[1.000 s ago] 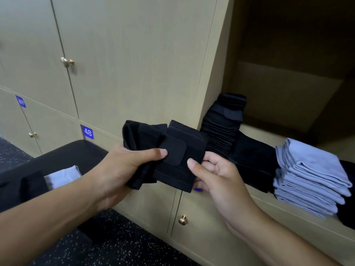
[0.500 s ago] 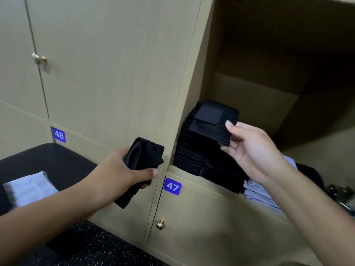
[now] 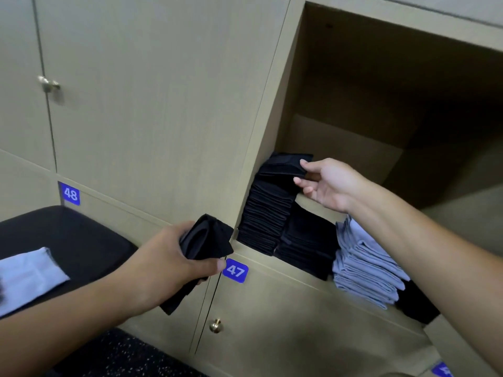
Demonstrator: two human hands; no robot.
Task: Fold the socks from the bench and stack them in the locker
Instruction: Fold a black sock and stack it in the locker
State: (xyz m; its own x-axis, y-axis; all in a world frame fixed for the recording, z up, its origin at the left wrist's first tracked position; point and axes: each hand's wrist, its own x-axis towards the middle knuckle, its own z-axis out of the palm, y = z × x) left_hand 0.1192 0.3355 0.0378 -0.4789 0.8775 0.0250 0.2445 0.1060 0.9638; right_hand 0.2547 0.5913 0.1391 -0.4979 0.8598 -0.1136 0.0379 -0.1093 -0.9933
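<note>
Above, the open locker (image 3: 353, 110) has much free room; right hand (image 3: 330, 183) pinches the top folded black sock (image 3: 283, 165), left hand (image 3: 174, 257) clenches an unfolded black sock (image 3: 206, 238).

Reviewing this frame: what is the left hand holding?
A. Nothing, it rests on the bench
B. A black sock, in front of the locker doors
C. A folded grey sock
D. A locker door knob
B. The left hand has its grip closed around a black sock, held outside the open locker near the 47 label.
</note>
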